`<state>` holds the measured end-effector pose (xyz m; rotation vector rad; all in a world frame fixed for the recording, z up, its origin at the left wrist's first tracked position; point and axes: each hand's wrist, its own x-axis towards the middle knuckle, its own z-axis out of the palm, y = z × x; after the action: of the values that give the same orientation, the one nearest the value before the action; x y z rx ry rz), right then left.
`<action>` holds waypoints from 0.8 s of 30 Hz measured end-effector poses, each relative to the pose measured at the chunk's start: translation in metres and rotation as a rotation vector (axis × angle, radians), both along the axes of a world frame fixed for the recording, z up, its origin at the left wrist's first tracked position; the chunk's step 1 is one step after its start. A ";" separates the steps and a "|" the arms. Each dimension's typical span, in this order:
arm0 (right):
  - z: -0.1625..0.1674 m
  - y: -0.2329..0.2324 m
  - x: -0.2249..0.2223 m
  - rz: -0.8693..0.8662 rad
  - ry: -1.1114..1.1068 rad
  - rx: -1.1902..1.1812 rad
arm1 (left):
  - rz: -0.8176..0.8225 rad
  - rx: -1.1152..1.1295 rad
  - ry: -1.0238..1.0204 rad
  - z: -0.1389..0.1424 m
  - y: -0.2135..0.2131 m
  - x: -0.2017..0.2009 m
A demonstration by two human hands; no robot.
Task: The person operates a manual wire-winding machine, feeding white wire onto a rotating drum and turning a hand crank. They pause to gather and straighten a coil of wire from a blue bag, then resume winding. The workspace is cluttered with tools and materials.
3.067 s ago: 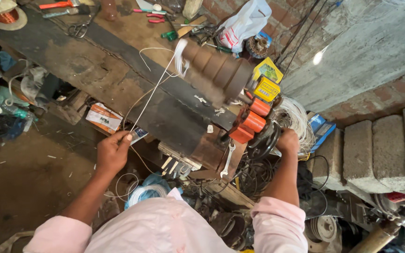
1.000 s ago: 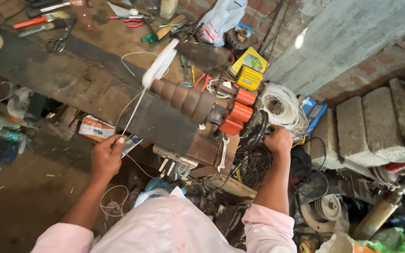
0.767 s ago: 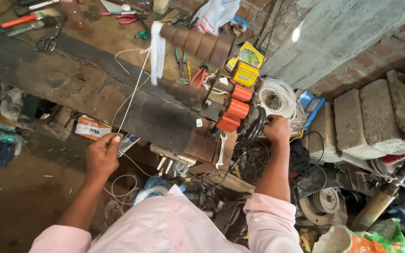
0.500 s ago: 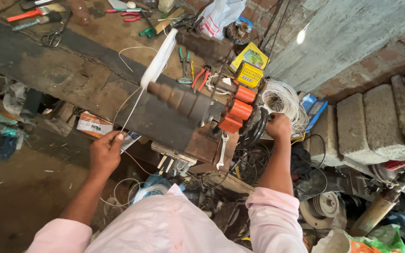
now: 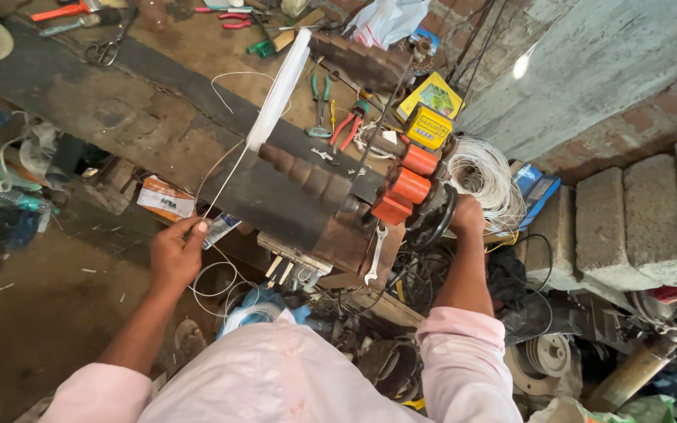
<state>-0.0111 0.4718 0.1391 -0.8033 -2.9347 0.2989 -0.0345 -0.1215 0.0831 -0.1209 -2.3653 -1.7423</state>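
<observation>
The left hand (image 5: 175, 252) pinches a thin white wire (image 5: 227, 178) between thumb and fingers, clamped together on it just in front of the counter (image 5: 80, 102) edge. The wire runs up from that hand to a white bundle of turns (image 5: 280, 90) wound on a stepped brown winding form (image 5: 311, 176), which stands tilted above the counter. The right hand (image 5: 466, 215) is closed on the black wheel (image 5: 432, 223) at the end of the winding machine, just beside three orange blocks (image 5: 407, 184). A loose coil of white wire (image 5: 483, 180) lies right behind that hand. Pliers (image 5: 342, 125) and a yellow box (image 5: 429, 125) lie on the counter beyond the form, and scissors (image 5: 103, 51) rest far to the left.
</observation>
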 end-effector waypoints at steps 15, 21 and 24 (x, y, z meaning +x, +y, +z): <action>-0.034 -0.017 0.023 -0.034 0.022 -0.018 | 0.007 0.002 -0.104 0.009 0.006 0.006; -0.044 -0.035 0.044 0.029 -0.098 0.063 | -0.009 -0.063 -0.023 0.022 0.002 0.016; -0.046 -0.047 0.055 0.040 -0.101 0.189 | 0.010 -0.058 -0.031 0.029 -0.003 0.018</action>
<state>0.0436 0.4250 0.0931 -0.7549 -3.0157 -0.0175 -0.0168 -0.1240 0.1119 -0.0913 -2.4350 -1.6844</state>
